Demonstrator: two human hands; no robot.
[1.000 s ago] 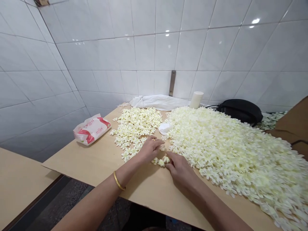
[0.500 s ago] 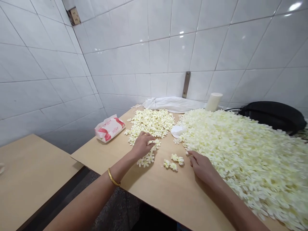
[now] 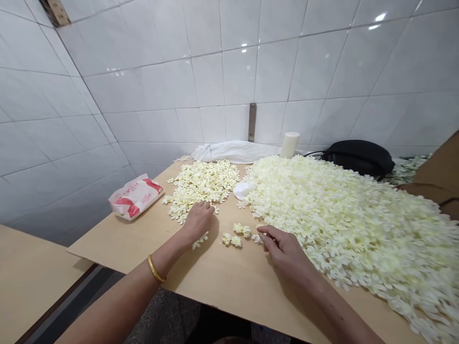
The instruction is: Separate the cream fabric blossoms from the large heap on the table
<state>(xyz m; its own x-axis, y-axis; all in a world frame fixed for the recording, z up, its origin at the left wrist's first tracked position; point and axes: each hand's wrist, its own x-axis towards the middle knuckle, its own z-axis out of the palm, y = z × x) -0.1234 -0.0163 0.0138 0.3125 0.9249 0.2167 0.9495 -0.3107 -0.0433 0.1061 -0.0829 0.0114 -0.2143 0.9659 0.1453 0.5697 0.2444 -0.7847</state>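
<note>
My left hand (image 3: 197, 220), with a gold bangle (image 3: 155, 268) on its wrist, reaches to the near edge of the smaller flower pile (image 3: 206, 179). Its fingers are bent together and point down; their tips and whatever they hold are hidden. A few white petals (image 3: 201, 240) show beneath this palm. Thumb and forefinger of my right hand (image 3: 283, 244) pinch a small white artificial flower (image 3: 256, 239) just above the board. Between the hands lie several flower clusters (image 3: 236, 235) with yellowish centres.
A large heap of pale flowers (image 3: 340, 215) covers the right of the board (image 3: 222, 277). A red-and-white tissue pack (image 3: 138, 196) lies left. Behind stand a white cylinder (image 3: 289, 145), white cloth (image 3: 229, 152) and black bag (image 3: 358, 156). A brown object (image 3: 437, 172) is far right.
The view has turned right, shifting everything left. My right hand has moved inward from the large heap's edge, with a white flower now visible at its fingertips. My left fingers have bent further down.
</note>
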